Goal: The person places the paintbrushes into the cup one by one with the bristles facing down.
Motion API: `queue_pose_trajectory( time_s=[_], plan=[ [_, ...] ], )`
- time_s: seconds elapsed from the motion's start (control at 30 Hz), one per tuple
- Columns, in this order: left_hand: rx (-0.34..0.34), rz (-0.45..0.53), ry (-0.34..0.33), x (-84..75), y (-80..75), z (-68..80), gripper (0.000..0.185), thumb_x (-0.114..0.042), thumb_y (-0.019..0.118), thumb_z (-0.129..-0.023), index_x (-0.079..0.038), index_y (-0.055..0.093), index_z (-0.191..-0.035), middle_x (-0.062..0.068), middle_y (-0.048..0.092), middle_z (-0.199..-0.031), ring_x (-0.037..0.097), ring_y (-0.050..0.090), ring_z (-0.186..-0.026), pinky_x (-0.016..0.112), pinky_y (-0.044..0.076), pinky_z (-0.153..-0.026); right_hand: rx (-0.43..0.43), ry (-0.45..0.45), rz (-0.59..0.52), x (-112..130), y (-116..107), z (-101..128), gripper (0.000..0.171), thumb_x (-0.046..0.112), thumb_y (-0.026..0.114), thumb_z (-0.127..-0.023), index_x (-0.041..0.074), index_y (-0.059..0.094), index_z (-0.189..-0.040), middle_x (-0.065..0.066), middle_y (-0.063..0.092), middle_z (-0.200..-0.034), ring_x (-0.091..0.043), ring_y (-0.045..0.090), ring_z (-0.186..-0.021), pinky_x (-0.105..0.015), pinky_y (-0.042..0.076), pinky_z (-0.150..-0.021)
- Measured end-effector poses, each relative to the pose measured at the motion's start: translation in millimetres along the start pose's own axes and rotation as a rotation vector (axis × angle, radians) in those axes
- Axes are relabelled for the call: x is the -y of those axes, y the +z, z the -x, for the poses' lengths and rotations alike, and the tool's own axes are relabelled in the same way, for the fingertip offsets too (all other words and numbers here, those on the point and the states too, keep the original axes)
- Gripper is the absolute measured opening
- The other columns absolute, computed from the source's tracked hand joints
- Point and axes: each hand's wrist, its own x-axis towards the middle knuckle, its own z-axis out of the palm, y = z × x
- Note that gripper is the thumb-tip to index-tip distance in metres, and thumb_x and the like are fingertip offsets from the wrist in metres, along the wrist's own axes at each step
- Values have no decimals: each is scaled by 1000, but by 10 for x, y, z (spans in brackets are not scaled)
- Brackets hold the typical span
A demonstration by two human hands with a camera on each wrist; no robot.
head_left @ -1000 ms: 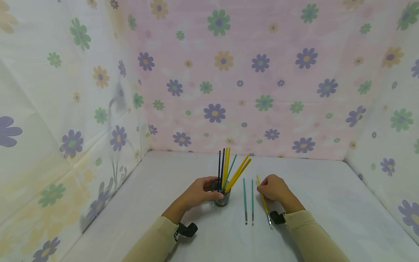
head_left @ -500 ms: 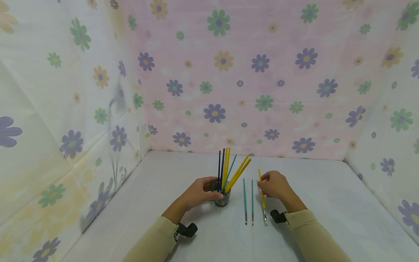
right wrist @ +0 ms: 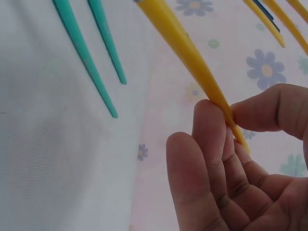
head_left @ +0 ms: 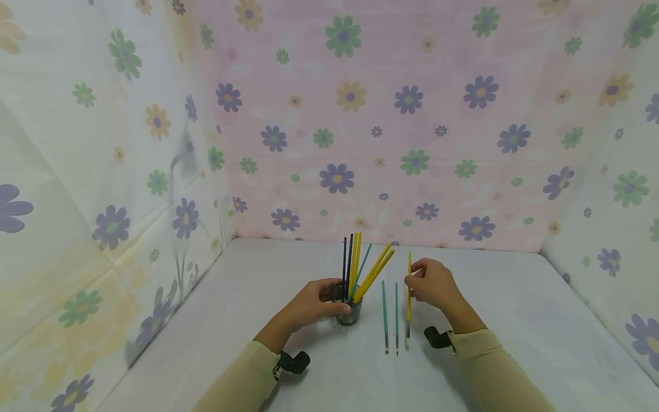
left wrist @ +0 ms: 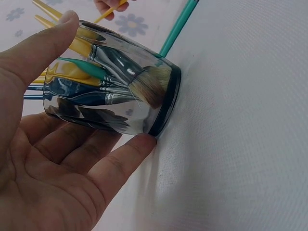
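My left hand holds a clear glass upright on the table, thumb on one side and fingers on the other. Several paintbrushes stand in it, bristles down, with yellow, dark blue and teal handles; the left wrist view shows their bristles through the glass wall. With thumb and fingertips, my right hand pinches a yellow paintbrush by its upper handle, bristle end pointing toward me. Left of it lie two teal paintbrushes, side by side on the table.
A white cloth covers the table. Flowered fabric walls rise at the back and on both sides. Each wrist wears a black camera mount.
My right hand has lifted the yellow paintbrush and shifted it away from me, swinging its bristle end left until it points straight toward me. The left hand and glass have stayed put.
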Motion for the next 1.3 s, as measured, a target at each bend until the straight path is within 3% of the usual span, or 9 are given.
queue_pose_trajectory(
  time_s=[0.57, 1.0, 1.3],
  plan=[
    [-1, -5, 12, 12, -6, -3, 90, -54, 86, -80, -16, 51, -153, 1, 64, -143, 19, 62, -128, 48, 48, -113, -52, -51, -76, 148, -50, 76, 35, 17, 67, -96, 0, 56, -124, -17, 71, -106, -21, 76, -76, -32, 64, -66],
    [7, 7, 15, 7, -6, -8, 86, -49, 86, -82, -14, 51, -152, 3, 63, -143, 20, 62, -128, 47, 50, -111, -95, -140, -135, 174, -59, 98, 26, 15, 64, -97, 3, 57, -119, -15, 71, -105, -19, 77, -76, -32, 64, -67],
    [9, 1, 19, 3, 2, -3, 86, -51, 85, -83, -15, 50, -153, 3, 63, -144, 20, 62, -129, 46, 49, -112, -100, -156, -153, 224, -64, 134, 25, 14, 64, -97, 3, 57, -119, -15, 71, -103, -22, 78, -79, -33, 65, -69]
  ],
)
